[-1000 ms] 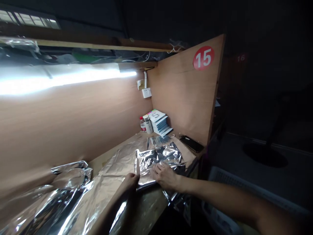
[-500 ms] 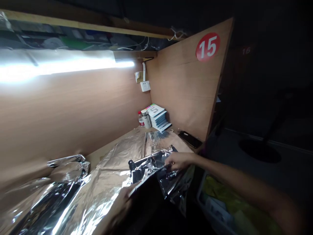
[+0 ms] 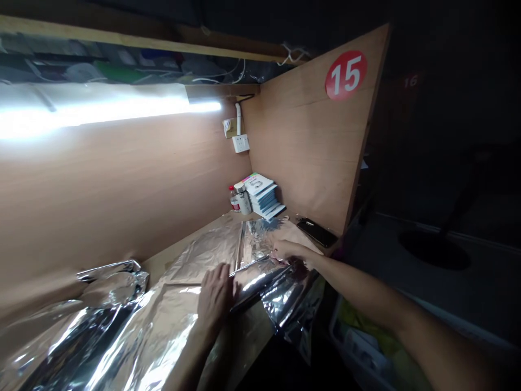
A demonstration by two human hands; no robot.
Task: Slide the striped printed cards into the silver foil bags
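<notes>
Passage for the right hand (image 3: pixel 291 254) runs over the foil sheet (image 3: pixel 207 252) toward the back corner; the smartphone (image 3: pixel 316 232), book stack (image 3: pixel 264 198) and plywood partition (image 3: pixel 305 146) obstruct further travel.

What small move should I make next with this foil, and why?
Probably smooth the foil flat: slide the right hand along the fold while the left hand rests on it. The silver foil sheet looks loose and crumpled here, and part of it hangs over the edge of the wooden table.
</notes>
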